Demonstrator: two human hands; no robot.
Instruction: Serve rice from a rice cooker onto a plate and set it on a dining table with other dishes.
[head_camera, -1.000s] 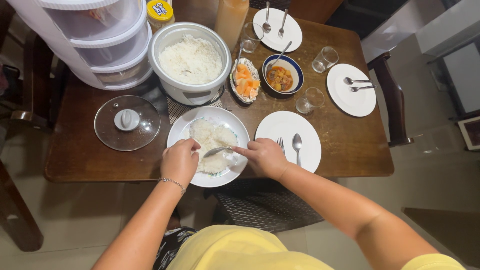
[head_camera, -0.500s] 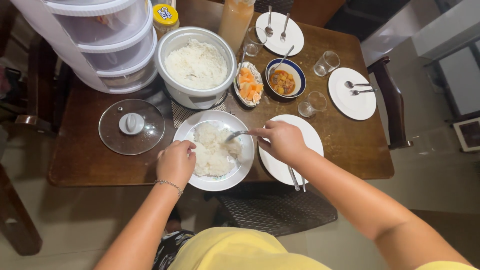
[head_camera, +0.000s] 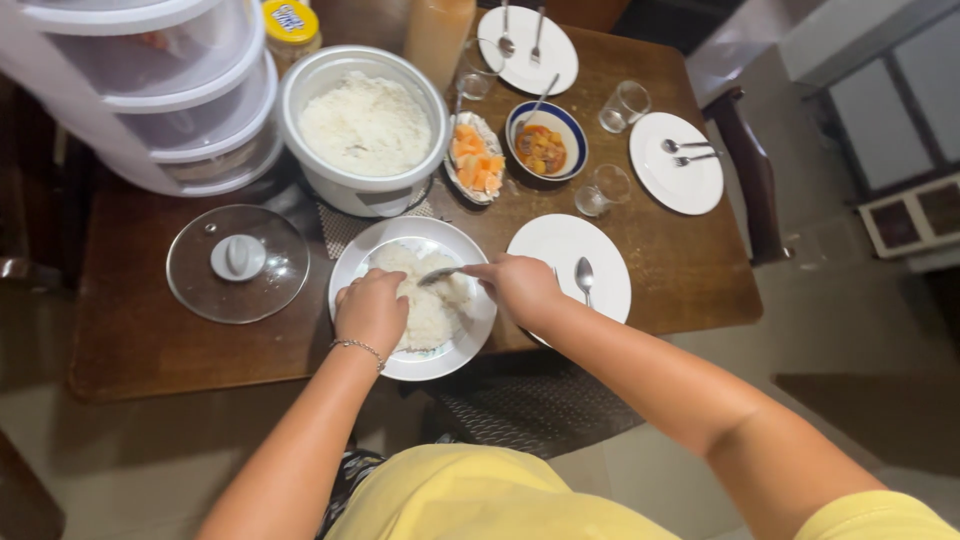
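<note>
A white plate (head_camera: 450, 352) heaped with white rice (head_camera: 432, 310) lies at the near edge of the wooden table (head_camera: 150, 345). My left hand (head_camera: 371, 310) rests on the plate's left side, fingers curled against the rice. My right hand (head_camera: 520, 287) grips a metal spoon (head_camera: 440, 274) whose bowl lies on top of the rice. Behind the plate stands a rice cooker pot (head_camera: 362, 125) full of rice.
A glass lid (head_camera: 237, 264) lies left of the plate. An empty white plate (head_camera: 560, 255) with a spoon sits to the right. Farther back are a fruit dish (head_camera: 474, 158), a stew bowl (head_camera: 543, 148), glasses, two more plates with cutlery, and stacked plastic drawers (head_camera: 160, 90).
My right hand has drawn back toward the rice plate with the spoon. My left hand has shifted up onto the rice. The camera view moved slightly.
</note>
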